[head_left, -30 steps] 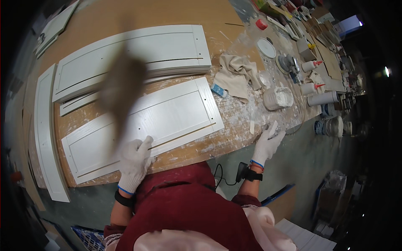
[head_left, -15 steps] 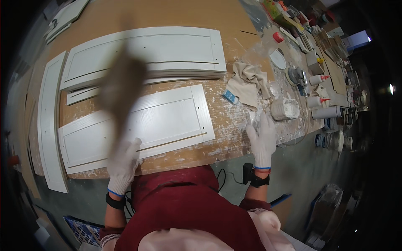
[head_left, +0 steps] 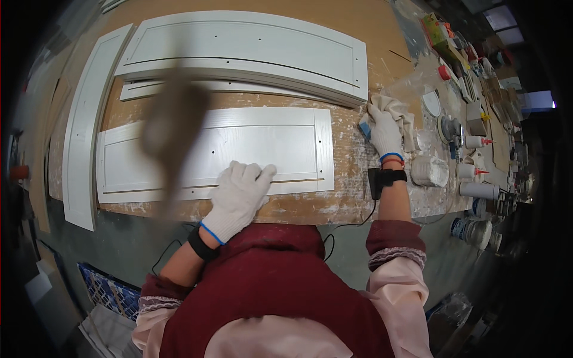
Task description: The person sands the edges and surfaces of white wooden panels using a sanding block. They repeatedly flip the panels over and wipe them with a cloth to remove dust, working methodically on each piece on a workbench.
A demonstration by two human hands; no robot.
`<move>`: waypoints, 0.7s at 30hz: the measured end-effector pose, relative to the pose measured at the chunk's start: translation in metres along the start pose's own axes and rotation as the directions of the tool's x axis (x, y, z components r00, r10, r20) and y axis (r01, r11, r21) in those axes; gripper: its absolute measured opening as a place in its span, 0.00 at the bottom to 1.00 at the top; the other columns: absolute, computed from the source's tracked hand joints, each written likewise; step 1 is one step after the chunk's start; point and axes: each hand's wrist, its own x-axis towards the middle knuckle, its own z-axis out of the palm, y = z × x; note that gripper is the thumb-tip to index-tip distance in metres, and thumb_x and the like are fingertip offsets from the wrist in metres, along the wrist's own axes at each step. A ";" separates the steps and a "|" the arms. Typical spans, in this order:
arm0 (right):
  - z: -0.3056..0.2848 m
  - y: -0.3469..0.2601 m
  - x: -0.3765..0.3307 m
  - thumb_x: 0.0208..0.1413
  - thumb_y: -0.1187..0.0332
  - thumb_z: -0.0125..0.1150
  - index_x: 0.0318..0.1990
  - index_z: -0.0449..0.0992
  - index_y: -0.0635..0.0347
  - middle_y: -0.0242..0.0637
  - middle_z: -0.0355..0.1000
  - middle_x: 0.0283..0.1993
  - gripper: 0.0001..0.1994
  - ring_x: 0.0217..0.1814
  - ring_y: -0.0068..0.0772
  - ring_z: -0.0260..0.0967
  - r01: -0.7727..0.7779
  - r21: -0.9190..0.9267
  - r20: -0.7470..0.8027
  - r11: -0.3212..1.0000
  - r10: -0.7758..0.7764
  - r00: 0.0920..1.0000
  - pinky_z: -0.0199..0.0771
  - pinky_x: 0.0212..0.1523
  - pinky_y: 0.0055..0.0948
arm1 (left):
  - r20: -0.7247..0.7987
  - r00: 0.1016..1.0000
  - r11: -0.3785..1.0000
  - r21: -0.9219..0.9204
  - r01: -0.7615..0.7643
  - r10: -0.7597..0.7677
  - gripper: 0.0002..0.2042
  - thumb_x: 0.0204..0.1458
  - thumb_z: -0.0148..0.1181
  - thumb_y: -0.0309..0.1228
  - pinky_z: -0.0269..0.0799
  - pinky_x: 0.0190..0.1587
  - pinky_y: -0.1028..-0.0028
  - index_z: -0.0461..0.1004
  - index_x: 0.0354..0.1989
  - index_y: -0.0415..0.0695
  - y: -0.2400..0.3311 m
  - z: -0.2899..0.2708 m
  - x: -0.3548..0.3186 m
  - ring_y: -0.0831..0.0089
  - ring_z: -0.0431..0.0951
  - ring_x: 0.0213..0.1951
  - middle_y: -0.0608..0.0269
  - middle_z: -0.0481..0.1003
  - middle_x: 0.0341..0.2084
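Note:
My left hand (head_left: 242, 194), in a white knit glove, lies over the front edge of a white framed panel (head_left: 262, 140) with its fingers apart and slightly bent. This panel has small dark holes and a narrow slot along its near side. To the right, my gloved right hand (head_left: 386, 132) is closed on a crumpled beige cloth (head_left: 401, 108) near the corner of the stacked panels. Beside its fingers is a small blue object (head_left: 365, 129), partly hidden by the hand. The right fingertips are only partly visible.
Behind lies a stack of similar white panels (head_left: 239, 45), and a narrow white panel (head_left: 92, 128) stands at the left. A white-crusted tub (head_left: 431, 172), a sander (head_left: 447, 128) and glue bottles (head_left: 474, 141) line the right. A blurred dark shape (head_left: 174, 122) blocks part of the view.
My right hand has moved away from beside the tub onto the cloth. My left hand has shifted right along the panel's near edge. The whole view has also shifted.

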 end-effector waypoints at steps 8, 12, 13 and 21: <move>-0.085 0.006 -0.002 0.54 0.69 0.58 0.47 0.80 0.55 0.44 0.78 0.39 0.13 0.42 0.43 0.75 -0.011 0.350 -0.258 0.937 0.107 0.960 0.73 0.45 0.34 | -0.055 0.992 0.994 -0.010 -0.110 0.109 0.29 0.37 0.73 0.35 0.71 0.39 0.66 0.70 0.52 0.54 -0.001 0.006 0.007 0.64 0.71 0.37 0.68 0.70 0.34; -0.136 -0.047 -0.058 0.56 0.70 0.59 0.42 0.80 0.54 0.40 0.75 0.35 0.08 0.37 0.40 0.73 0.378 0.251 -0.281 0.891 -0.307 0.910 0.72 0.41 0.35 | -0.045 0.993 0.994 -0.019 -0.110 0.109 0.29 0.37 0.73 0.37 0.71 0.39 0.67 0.70 0.52 0.55 0.000 0.013 0.011 0.64 0.71 0.37 0.68 0.70 0.34; -0.134 -0.062 -0.070 0.56 0.68 0.60 0.42 0.80 0.53 0.39 0.74 0.35 0.08 0.39 0.40 0.72 0.510 0.178 -0.166 0.841 -0.486 0.858 0.71 0.43 0.37 | -0.032 0.994 0.994 -0.019 -0.108 0.108 0.29 0.37 0.73 0.37 0.71 0.39 0.67 0.70 0.52 0.55 0.002 0.013 0.013 0.64 0.72 0.37 0.68 0.70 0.34; -0.021 -0.096 -0.155 0.52 0.66 0.65 0.42 0.80 0.51 0.37 0.75 0.35 0.10 0.40 0.44 0.71 0.325 0.273 0.110 0.906 -0.365 0.925 0.69 0.40 0.39 | -0.056 0.987 0.988 -0.019 -0.153 0.152 0.30 0.34 0.74 0.40 0.72 0.39 0.66 0.72 0.50 0.55 0.013 0.026 0.026 0.64 0.73 0.37 0.67 0.68 0.33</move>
